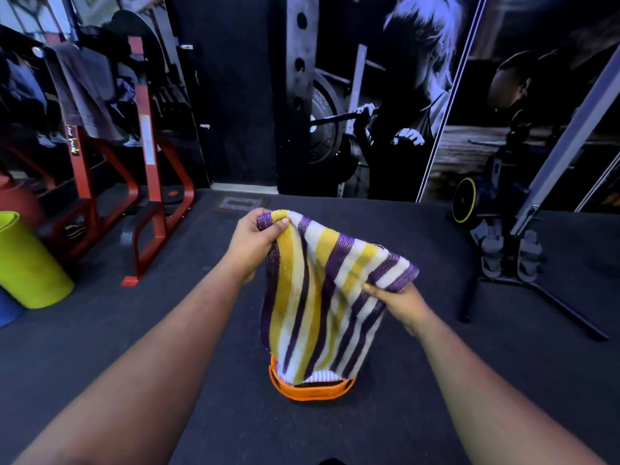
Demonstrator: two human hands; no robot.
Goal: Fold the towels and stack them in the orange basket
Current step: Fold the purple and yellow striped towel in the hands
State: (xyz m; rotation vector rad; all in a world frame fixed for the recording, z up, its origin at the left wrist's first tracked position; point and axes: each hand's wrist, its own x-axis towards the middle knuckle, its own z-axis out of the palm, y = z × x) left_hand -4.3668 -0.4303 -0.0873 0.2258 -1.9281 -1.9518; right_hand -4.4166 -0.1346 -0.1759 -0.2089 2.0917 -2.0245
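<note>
Gym floor (134,347) | striped towel (322,297) hangs between both grips | over orange basket (312,392)

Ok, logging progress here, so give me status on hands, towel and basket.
Left hand and right hand each grip a top corner of the striped towel. Towel hangs above orange basket. Another striped cloth already inside. Nothing blocking.

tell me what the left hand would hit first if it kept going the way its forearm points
Judging by the forearm, the left hand points up and forward. The striped towel it grips would go along with it; beyond that, bare dark floor, then probably the wall mural, though depth is unclear.
</note>
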